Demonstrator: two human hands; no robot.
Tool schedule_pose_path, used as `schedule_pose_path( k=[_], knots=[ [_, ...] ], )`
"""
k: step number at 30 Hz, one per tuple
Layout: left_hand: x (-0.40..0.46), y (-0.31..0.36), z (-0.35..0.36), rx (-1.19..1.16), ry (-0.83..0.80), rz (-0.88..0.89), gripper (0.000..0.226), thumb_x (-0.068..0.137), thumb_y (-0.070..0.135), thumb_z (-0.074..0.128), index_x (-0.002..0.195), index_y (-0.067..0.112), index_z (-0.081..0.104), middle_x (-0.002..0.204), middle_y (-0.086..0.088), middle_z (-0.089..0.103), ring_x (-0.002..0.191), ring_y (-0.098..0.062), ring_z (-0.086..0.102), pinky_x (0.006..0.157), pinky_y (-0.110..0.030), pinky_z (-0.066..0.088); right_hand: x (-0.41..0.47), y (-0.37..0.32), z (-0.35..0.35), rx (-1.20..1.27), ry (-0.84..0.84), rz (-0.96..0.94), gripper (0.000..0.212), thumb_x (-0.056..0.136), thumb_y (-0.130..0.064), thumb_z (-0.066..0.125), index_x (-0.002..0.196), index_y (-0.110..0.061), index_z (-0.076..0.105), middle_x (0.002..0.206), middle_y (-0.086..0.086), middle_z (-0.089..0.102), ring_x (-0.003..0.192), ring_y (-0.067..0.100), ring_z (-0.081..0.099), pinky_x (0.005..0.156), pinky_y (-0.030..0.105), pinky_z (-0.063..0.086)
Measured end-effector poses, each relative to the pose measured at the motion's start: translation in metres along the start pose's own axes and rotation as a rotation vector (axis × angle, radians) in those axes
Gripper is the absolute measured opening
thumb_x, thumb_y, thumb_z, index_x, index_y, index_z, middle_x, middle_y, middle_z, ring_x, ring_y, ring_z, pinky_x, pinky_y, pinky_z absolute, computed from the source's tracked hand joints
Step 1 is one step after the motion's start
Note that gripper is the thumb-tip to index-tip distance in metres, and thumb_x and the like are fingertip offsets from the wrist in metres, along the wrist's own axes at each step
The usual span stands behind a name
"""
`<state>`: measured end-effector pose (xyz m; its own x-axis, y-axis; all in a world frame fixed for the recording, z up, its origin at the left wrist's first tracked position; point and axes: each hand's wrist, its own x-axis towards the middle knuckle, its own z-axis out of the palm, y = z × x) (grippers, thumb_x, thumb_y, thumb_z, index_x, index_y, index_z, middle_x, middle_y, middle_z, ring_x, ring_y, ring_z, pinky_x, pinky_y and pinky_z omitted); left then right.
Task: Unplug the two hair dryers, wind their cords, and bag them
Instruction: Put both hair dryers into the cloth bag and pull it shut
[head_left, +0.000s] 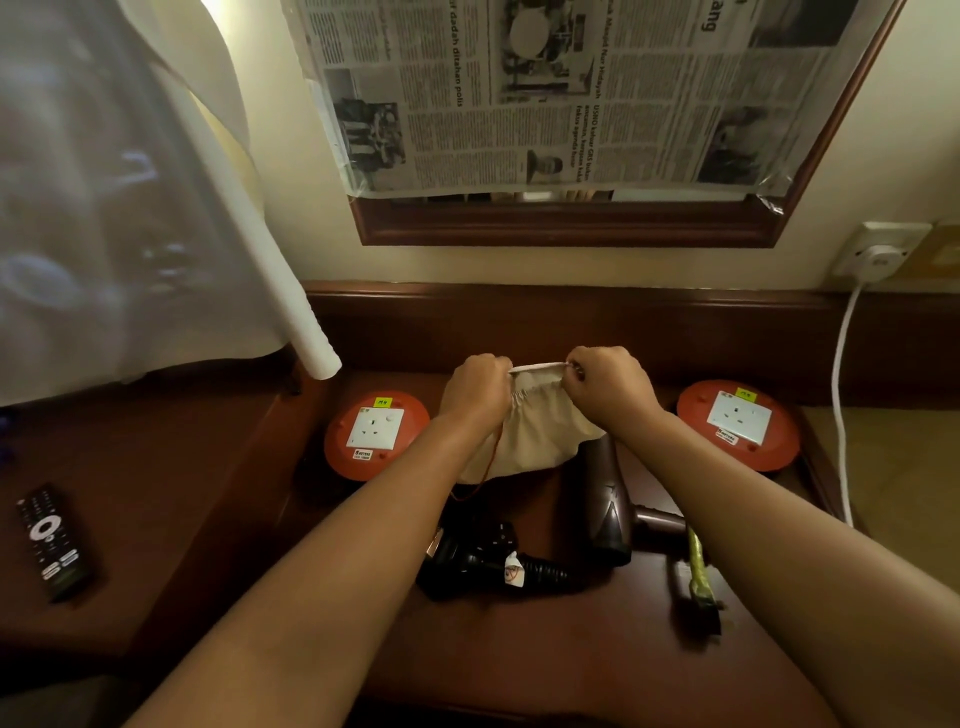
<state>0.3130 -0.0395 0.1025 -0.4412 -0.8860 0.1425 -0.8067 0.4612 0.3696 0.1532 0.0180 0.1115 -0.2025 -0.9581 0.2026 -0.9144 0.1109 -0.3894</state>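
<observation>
A beige cloth drawstring bag (530, 431) hangs above the dark wooden desk (519, 649). My left hand (480, 387) and my right hand (605, 382) each pinch its rim and hold the mouth stretched between them. A red drawstring (485, 473) dangles from the bag. A dark brown hair dryer (605, 506) lies on the desk under the bag's right side. A black hair dryer with its wound cord and plug (483, 558) lies in front of it.
Two red round extension reels with white sockets sit at the left (375, 434) and right (737, 423). A white cable (839, 405) runs from a wall socket (878, 254). A remote control (52, 540) lies on the lower surface at left. A yellow-green wrapped item (696, 569) lies near my right forearm.
</observation>
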Motion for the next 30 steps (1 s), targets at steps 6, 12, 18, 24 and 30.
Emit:
schedule_pose_path(
  k=[6, 12, 18, 24, 30],
  knots=[
    [0.003, -0.01, -0.005, -0.056, 0.037, -0.084, 0.025, 0.093, 0.007, 0.045, 0.08, 0.005, 0.066, 0.081, -0.014, 0.064, 0.076, -0.031, 0.062, 0.059, -0.032, 0.044, 0.001, 0.001, -0.003, 0.017, -0.006, -0.029, 0.023, 0.093, -0.019, 0.044, 0.092, -0.011, 0.066, 0.076, 0.005, 0.064, 0.066, 0.022, 0.059, 0.056, 0.035, 0.05],
    [0.007, -0.013, -0.002, -0.074, -0.004, -0.101, 0.024, 0.091, 0.011, 0.049, 0.079, 0.005, 0.069, 0.081, -0.014, 0.066, 0.08, -0.033, 0.065, 0.068, -0.037, 0.055, 0.002, 0.006, -0.007, 0.14, 0.002, 0.047, 0.019, 0.09, -0.01, 0.046, 0.092, -0.007, 0.065, 0.081, 0.008, 0.064, 0.073, 0.023, 0.059, 0.062, 0.035, 0.05],
    [0.007, 0.016, 0.001, 0.038, -0.115, 0.034, 0.03, 0.094, 0.039, 0.051, 0.108, 0.016, 0.063, 0.107, -0.005, 0.055, 0.095, -0.025, 0.056, 0.069, -0.033, 0.04, -0.001, 0.008, -0.006, 0.301, -0.046, 0.082, 0.011, 0.085, -0.009, 0.053, 0.085, -0.015, 0.062, 0.08, 0.002, 0.062, 0.075, 0.022, 0.058, 0.062, 0.035, 0.049],
    [0.009, 0.025, 0.003, 0.07, -0.123, 0.026, 0.023, 0.095, 0.015, 0.042, 0.097, 0.01, 0.064, 0.099, -0.013, 0.064, 0.091, -0.034, 0.06, 0.067, -0.036, 0.043, -0.007, 0.016, -0.015, 0.196, -0.009, 0.137, 0.017, 0.084, -0.007, 0.048, 0.089, -0.011, 0.063, 0.08, 0.004, 0.06, 0.075, 0.024, 0.057, 0.064, 0.037, 0.049],
    [0.015, 0.022, 0.0, 0.08, -0.131, 0.032, 0.022, 0.096, 0.012, 0.04, 0.097, 0.005, 0.061, 0.095, -0.015, 0.062, 0.085, -0.032, 0.059, 0.065, -0.038, 0.044, -0.013, 0.027, -0.019, 0.261, 0.057, 0.205, 0.025, 0.084, -0.006, 0.045, 0.089, -0.012, 0.069, 0.078, 0.004, 0.064, 0.075, 0.02, 0.06, 0.064, 0.032, 0.051]
  ],
)
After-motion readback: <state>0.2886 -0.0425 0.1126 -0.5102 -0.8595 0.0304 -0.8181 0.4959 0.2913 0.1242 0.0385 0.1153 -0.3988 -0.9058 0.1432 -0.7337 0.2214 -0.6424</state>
